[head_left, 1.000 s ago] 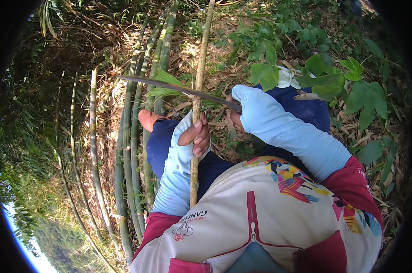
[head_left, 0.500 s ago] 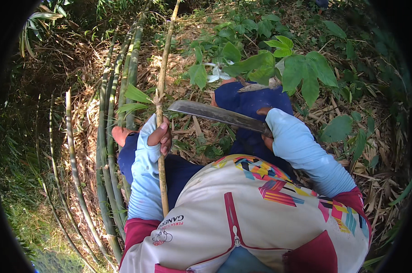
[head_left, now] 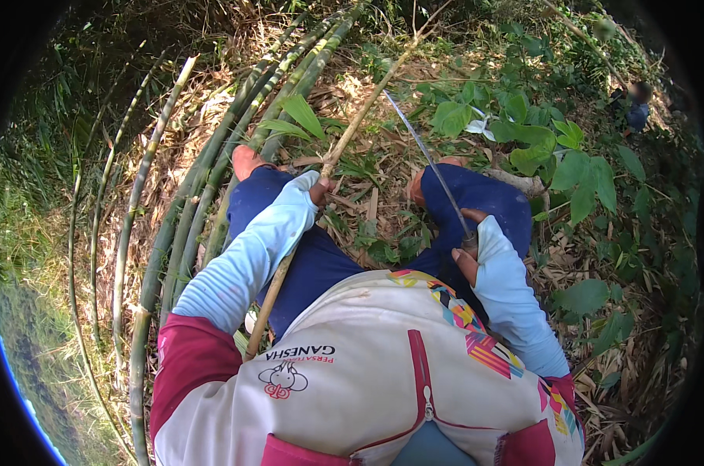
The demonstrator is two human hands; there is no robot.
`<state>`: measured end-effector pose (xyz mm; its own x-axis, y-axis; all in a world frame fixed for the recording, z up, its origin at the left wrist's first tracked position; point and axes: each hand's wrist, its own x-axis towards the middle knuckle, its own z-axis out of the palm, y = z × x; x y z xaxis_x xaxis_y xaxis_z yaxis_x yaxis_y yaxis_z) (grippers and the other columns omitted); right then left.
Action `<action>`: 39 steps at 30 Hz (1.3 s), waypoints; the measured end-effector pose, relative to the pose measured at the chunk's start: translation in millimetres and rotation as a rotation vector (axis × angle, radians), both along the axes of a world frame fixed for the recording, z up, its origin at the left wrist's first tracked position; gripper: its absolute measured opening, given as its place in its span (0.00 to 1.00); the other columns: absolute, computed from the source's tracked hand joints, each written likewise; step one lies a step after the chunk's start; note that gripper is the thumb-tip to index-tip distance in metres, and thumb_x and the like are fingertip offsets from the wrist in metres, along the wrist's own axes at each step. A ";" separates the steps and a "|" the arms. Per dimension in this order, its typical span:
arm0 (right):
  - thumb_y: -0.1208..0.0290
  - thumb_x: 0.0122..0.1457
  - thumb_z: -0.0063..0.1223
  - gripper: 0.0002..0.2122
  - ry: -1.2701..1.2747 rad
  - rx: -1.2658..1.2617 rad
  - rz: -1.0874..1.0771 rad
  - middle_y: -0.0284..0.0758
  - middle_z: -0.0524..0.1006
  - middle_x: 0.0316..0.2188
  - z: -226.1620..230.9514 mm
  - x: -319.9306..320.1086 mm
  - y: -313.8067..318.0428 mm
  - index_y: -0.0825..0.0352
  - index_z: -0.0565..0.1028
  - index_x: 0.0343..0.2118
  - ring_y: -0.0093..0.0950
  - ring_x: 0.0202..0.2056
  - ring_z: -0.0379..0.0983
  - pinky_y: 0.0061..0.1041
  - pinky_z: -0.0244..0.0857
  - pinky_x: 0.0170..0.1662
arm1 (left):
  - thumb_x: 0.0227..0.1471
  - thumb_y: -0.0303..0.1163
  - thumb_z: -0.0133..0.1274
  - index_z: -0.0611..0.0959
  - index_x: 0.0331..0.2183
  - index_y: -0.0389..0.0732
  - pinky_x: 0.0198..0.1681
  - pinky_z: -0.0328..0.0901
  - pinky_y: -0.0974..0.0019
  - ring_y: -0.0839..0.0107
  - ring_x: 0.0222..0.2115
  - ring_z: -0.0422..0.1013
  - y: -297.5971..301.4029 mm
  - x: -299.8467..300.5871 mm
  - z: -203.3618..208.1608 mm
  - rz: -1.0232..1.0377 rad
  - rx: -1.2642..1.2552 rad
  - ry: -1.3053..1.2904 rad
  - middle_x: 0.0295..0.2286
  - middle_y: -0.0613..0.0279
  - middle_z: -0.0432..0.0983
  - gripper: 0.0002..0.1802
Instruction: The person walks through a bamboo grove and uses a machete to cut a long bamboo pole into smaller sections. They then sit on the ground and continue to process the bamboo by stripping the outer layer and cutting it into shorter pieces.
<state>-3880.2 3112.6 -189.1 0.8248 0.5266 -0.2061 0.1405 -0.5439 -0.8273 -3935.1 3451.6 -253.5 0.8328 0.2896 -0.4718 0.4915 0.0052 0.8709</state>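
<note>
My left hand (head_left: 321,190) grips a thin tan bamboo branch (head_left: 367,109), its fingers partly hidden by the pale blue sleeve. The branch slants from beside my lap up to the far right, where it forks. Green leaves (head_left: 302,116) show beside it just above the hand. In my right hand (head_left: 468,256), closed around the handle, is a machete (head_left: 430,159). Its blade is seen nearly edge-on and points away and leftward, the tip close to the branch's far part. I cannot tell whether tip and branch touch.
Several long green bamboo poles (head_left: 212,163) lie along the left. My legs in dark blue trousers (head_left: 488,194) are bent in front of me. Broad-leaved plants (head_left: 581,182) grow at right among dry leaf litter. Another person (head_left: 638,109) is at the far right.
The machete has swung from pointing left across the branch to pointing away, its blade now edge-on. The branch's far end leans further right. The view has shifted, bringing another person into clearer sight.
</note>
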 end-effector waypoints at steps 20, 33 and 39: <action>0.72 0.48 0.62 0.15 -0.085 0.215 0.137 0.36 0.75 0.28 -53.6 22.3 95.5 0.70 0.68 0.35 0.24 0.30 0.71 0.24 0.65 0.36 | 0.58 0.42 0.44 0.71 0.39 0.38 0.13 0.53 0.76 0.81 0.12 0.56 -44.1 -48.9 48.1 0.074 -0.001 -0.021 0.16 0.71 0.59 0.16; 0.65 0.48 0.61 0.16 -0.068 0.278 0.395 0.42 0.73 0.24 -59.1 28.0 94.3 0.69 0.68 0.33 0.36 0.27 0.71 0.30 0.64 0.32 | 0.57 0.44 0.46 0.74 0.30 0.39 0.19 0.47 0.75 0.82 0.17 0.53 -57.4 -48.4 24.3 0.153 0.162 -0.277 0.16 0.74 0.58 0.17; 0.64 0.50 0.60 0.16 -0.064 0.127 0.466 0.43 0.67 0.21 -46.7 34.2 91.8 0.69 0.66 0.29 0.40 0.25 0.67 0.34 0.60 0.30 | 0.56 0.42 0.47 0.74 0.30 0.38 0.18 0.45 0.75 0.83 0.16 0.52 -54.2 -45.1 12.2 0.161 0.044 -0.199 0.16 0.73 0.58 0.15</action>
<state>-3846.0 3204.4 -235.8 0.5045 0.8604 -0.0726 0.3980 -0.3063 -0.8647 -3980.2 3397.4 -241.3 0.8496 0.4425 -0.2869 0.3061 0.0291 0.9516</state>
